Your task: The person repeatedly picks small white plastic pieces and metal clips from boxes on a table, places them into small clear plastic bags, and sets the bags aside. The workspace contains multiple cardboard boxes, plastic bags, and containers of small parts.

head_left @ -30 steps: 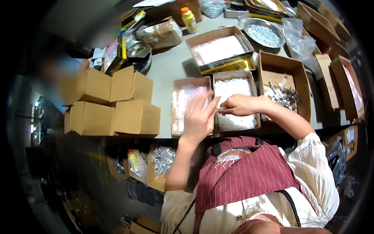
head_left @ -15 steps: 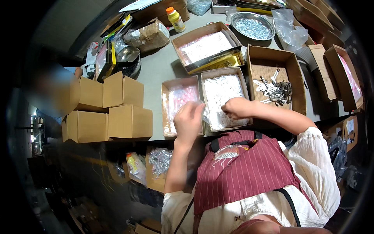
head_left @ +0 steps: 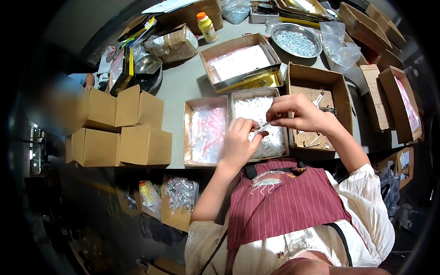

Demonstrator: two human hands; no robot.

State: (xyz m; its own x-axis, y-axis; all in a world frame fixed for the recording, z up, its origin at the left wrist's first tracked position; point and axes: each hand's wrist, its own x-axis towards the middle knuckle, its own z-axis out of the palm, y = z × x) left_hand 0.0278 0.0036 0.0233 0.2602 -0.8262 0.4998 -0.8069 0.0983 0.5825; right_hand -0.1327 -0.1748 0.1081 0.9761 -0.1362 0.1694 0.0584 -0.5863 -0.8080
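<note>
My left hand (head_left: 240, 141) and my right hand (head_left: 298, 112) come together over a shallow carton of small white pieces (head_left: 254, 107). Both are closed in a pinch, fingertips nearly touching. Between them shows something small and pale, too blurred to name. Left of that carton, close to my left hand, stands another carton (head_left: 187, 133) holding clear plastic bags with red edges (head_left: 207, 130). Behind my right hand a deeper brown carton (head_left: 344, 98) contains metal clip-like parts (head_left: 319, 98), partly hidden by my wrist.
Folded-open brown boxes (head_left: 145, 145) stand at the left, near a person's blurred figure. Farther back are a carton with white sheets (head_left: 240, 59), a metal bowl of small shiny parts (head_left: 296, 40) and a yellow bottle (head_left: 207, 28). Below the table edge sit bagged metal parts (head_left: 180, 192).
My left hand has moved right, away from the bag carton. My right hand has risen from among the white pieces, and the two hands now meet above them.
</note>
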